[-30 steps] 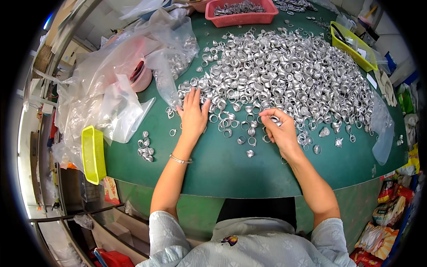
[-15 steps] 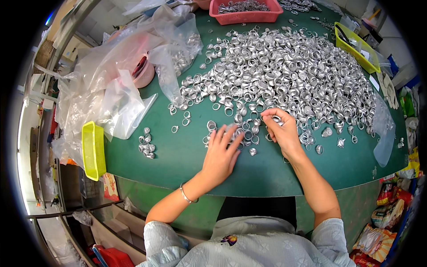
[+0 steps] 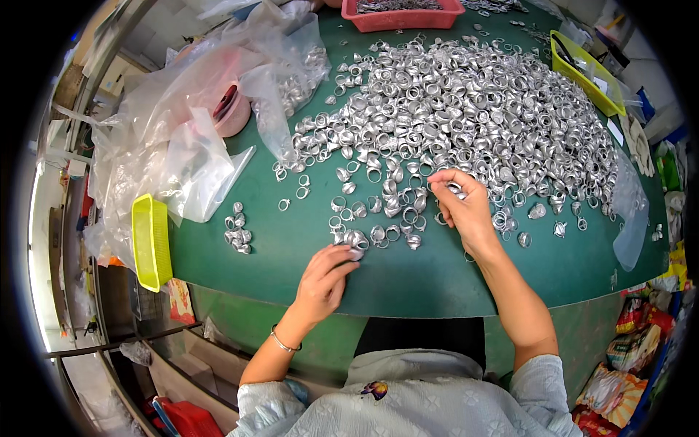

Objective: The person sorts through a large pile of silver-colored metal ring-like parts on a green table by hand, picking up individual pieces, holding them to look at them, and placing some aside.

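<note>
Left hand: bent at the fingers, with the back uppermost; reaching with blurred fingertips to the near edge of the loose rings, cannot tell whether gripping one or only touching.
Right hand: curled, with thumb and index finger drawn close together at the near edge of the heap; cannot tell whether closed on a ring.
Ring heap: silver-coloured, piled wide ahead of the right hand and on to its right.
Loose rings: scattered ahead of the left hand and across to the left side of the right hand, some touching, some apart.
Small ring cluster: gathered left of the left hand and farther ahead, well apart from the heap.
Bracelet: worn at the wrist, just behind the left hand.
Green tabletop: spread under the rings and around both hands.
Left yellow basket: placed well to the left of the left hand, at the table edge.
Clear plastic bags: crumpled ahead and left of the left hand, around a pink bowl.
Red tray: set far ahead of both hands, holding small metal pieces.
Right yellow basket: standing far ahead and right of the right hand.
</note>
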A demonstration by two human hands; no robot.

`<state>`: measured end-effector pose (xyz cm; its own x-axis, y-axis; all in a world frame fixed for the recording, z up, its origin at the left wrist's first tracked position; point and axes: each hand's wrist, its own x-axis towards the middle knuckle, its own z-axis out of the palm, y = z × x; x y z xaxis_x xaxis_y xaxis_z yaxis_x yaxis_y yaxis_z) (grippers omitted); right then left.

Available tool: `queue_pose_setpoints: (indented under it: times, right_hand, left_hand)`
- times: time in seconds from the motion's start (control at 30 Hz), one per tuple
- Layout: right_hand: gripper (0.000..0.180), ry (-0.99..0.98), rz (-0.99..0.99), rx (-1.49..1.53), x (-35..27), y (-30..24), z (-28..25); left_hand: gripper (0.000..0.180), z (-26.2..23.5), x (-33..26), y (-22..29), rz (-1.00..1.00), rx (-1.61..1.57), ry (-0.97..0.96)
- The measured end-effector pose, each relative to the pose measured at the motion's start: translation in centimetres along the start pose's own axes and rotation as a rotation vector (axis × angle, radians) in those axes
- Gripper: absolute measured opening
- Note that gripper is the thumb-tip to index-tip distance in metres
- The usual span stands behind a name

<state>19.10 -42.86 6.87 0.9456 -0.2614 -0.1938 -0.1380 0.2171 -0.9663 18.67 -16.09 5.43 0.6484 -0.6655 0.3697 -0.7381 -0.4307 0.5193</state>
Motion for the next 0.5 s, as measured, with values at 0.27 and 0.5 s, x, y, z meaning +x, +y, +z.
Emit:
queue_pose_setpoints:
  times: [0.27,0.5]
  right_hand:
    - [0.008,-0.015,0.027,0.005,-0.1,0.2,-0.2]
    - [0.007,-0.005,0.031,0.022,0.1,0.3,-0.3]
  left_hand:
    - [0.024,0.2,0.8,-0.1,-0.188,0.062,0.225]
    - [0.019,0.7,7.3,-0.5,-0.200,0.136,0.100]
